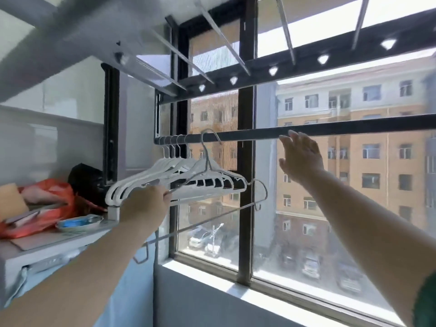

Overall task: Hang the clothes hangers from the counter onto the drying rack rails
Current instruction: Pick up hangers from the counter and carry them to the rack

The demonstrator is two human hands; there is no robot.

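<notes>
Several white plastic hangers (pixel 179 172) hang bunched at the left end of the dark drying rack rail (pixel 330 131). A thin grey wire hanger (pixel 207 159) has its hook over the rail just right of them, and its long bottom bar slants down to the left. My left hand (pixel 146 204) grips the lower left part of the hangers, with its fingers curled round a bar. My right hand (pixel 300 159) is raised with straight fingers just below the rail and holds nothing.
Upper rack rails (pixel 226 51) fan out overhead from a perforated bar. A counter (pixel 56 241) at the left carries an orange bag (pixel 47 201), a black bag (pixel 86 180) and a small dish (pixel 80 223). The window and its sill (pixel 236 286) lie straight ahead.
</notes>
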